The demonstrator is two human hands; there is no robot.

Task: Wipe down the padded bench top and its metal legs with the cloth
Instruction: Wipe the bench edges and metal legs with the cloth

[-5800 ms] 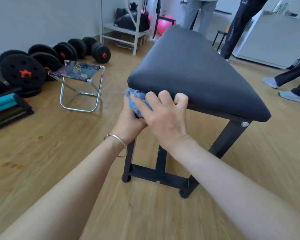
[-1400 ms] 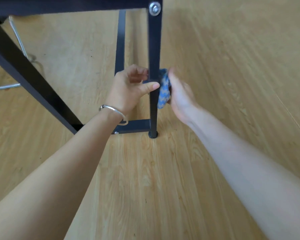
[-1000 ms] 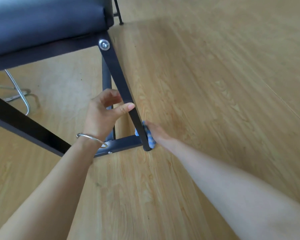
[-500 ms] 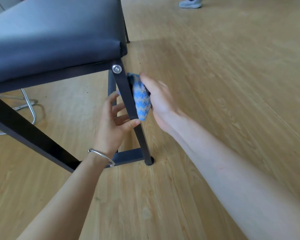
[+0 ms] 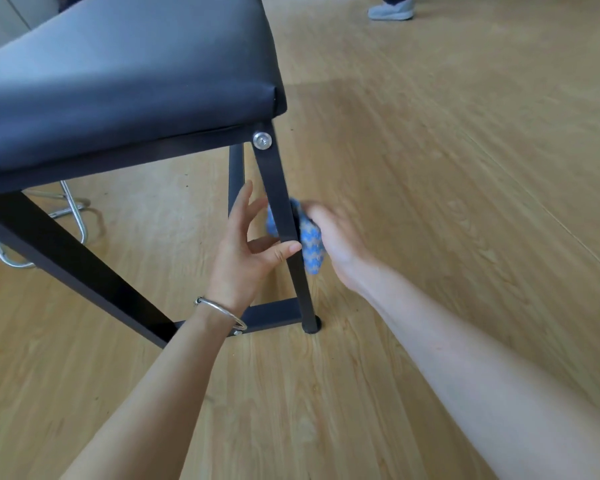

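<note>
Gripping the blue cloth (image 5: 310,249), my right hand (image 5: 338,239) has its fingers (image 5: 323,214) curled round it and presses it to the right face of the black metal leg (image 5: 274,181), about halfway up; that hand is blurred. My left hand (image 5: 243,252) is loose, fingers (image 5: 245,199) straight and spread, thumb tip touching the leg's front. A silver bangle (image 5: 222,311) circles that wrist. The leg's foot stands on the wooden floor (image 5: 430,168), and the padded bench top (image 5: 118,64) sits up left.
</note>
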